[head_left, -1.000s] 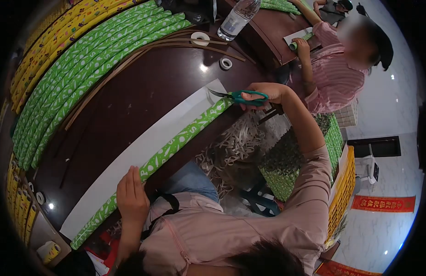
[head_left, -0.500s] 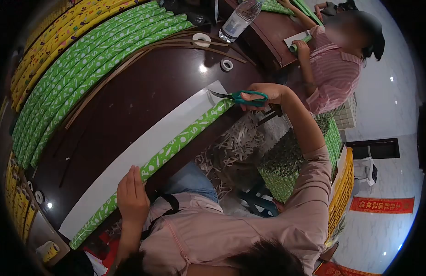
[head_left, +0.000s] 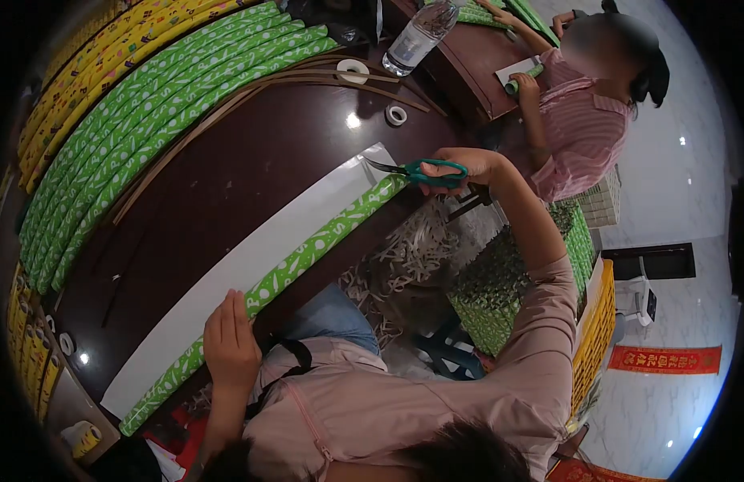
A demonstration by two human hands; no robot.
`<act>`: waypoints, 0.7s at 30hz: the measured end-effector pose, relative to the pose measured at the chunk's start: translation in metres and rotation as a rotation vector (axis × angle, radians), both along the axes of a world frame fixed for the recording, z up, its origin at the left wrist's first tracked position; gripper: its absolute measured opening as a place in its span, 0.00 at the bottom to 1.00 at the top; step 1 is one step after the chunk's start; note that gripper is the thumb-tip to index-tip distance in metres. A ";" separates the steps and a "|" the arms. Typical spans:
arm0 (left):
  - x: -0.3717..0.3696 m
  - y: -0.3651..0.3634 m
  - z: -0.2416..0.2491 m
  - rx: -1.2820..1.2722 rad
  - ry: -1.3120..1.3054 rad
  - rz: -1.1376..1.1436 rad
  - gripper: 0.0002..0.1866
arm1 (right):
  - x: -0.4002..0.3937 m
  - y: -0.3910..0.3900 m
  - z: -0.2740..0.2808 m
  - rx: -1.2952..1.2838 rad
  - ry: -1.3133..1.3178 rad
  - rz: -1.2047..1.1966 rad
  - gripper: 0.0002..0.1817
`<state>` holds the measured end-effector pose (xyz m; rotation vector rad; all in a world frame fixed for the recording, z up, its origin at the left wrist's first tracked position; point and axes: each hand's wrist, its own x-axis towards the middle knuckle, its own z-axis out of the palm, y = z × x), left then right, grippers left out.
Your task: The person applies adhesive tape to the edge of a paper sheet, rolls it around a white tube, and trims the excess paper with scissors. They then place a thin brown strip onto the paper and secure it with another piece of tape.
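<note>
A long roll of green wrapping paper [head_left: 300,259] with white letters and carrot-like shapes runs slantwise along the table's near edge. Its white underside [head_left: 227,297] lies unrolled as a strip on the far side. My left hand [head_left: 230,341] rests on the lower part of the roll, fingers stretched out flat across it. At the upper end, my right hand [head_left: 448,170] is closed around the teal handles of scissors [head_left: 436,172]. Their curved dark blades are parted and point left, over the white paper near the roll's end.
Finished green rolls [head_left: 155,120] and yellow rolls [head_left: 83,88] line the table's far side, beside thin brown strips [head_left: 195,124]. Tape rolls [head_left: 396,116] and a water bottle [head_left: 420,38] stand at the top. A co-worker [head_left: 585,120] handles green paper; a yellow crate [head_left: 598,321] is at right.
The view has shifted very slightly. My hands, the scissors and the paper roll keep the same positions.
</note>
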<state>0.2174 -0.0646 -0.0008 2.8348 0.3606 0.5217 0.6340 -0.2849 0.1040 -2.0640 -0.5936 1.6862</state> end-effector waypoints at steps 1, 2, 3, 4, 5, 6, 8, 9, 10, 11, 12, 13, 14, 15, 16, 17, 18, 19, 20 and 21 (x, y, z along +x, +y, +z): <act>0.000 0.000 0.000 0.008 0.002 0.000 0.21 | 0.000 0.000 -0.001 0.011 -0.007 0.009 0.38; 0.000 0.000 0.000 0.017 0.004 -0.001 0.21 | 0.000 -0.001 -0.001 0.023 -0.015 0.017 0.38; 0.000 0.000 -0.001 0.017 0.003 -0.002 0.21 | 0.000 -0.001 -0.001 0.023 -0.016 0.015 0.38; 0.000 0.000 -0.001 0.012 -0.006 -0.004 0.21 | 0.000 -0.001 -0.001 0.026 -0.005 0.009 0.38; 0.000 0.000 -0.001 0.007 -0.013 -0.005 0.21 | 0.000 0.000 -0.002 0.030 0.006 0.004 0.38; 0.001 0.000 -0.001 0.007 -0.013 -0.005 0.21 | -0.001 0.000 -0.002 0.030 0.006 0.004 0.38; 0.001 0.000 0.001 -0.001 -0.013 -0.008 0.21 | -0.001 0.001 -0.003 0.056 0.005 0.006 0.38; 0.002 0.000 0.002 0.000 -0.013 -0.008 0.21 | -0.001 0.001 -0.004 0.057 0.005 0.006 0.38; 0.002 0.000 0.002 0.004 -0.013 -0.006 0.21 | -0.001 0.000 -0.005 0.056 -0.008 0.004 0.38; 0.002 -0.001 0.002 0.007 -0.014 -0.004 0.21 | -0.001 0.000 -0.005 0.054 -0.020 0.002 0.37; 0.002 -0.001 0.002 0.008 -0.014 -0.004 0.21 | -0.001 -0.001 -0.006 0.054 -0.020 0.002 0.37; 0.002 0.000 0.002 0.011 -0.013 -0.006 0.21 | -0.001 -0.002 -0.006 0.063 -0.020 0.015 0.37; 0.002 0.000 0.003 0.015 -0.010 -0.008 0.21 | -0.001 -0.002 -0.006 0.071 -0.018 0.027 0.37; 0.002 0.000 0.003 0.015 -0.010 -0.009 0.21 | 0.000 -0.003 -0.007 0.071 -0.018 0.026 0.37; 0.002 0.000 0.003 0.012 -0.009 -0.010 0.21 | 0.000 -0.005 -0.009 0.079 -0.019 0.025 0.37; 0.002 0.000 0.004 0.010 -0.008 -0.010 0.21 | 0.001 -0.005 -0.009 0.088 -0.020 0.026 0.37; 0.003 0.000 0.004 0.011 -0.008 -0.010 0.21 | 0.001 -0.006 -0.009 0.089 -0.020 0.025 0.37; 0.003 0.000 0.004 0.004 -0.010 -0.012 0.21 | 0.001 -0.006 -0.009 0.091 -0.022 0.033 0.37; 0.003 0.000 0.004 -0.003 -0.013 -0.013 0.22 | 0.001 -0.006 -0.009 0.093 -0.024 0.041 0.37; 0.003 0.000 0.005 -0.002 -0.013 -0.012 0.22 | 0.001 -0.005 -0.009 0.093 -0.024 0.042 0.37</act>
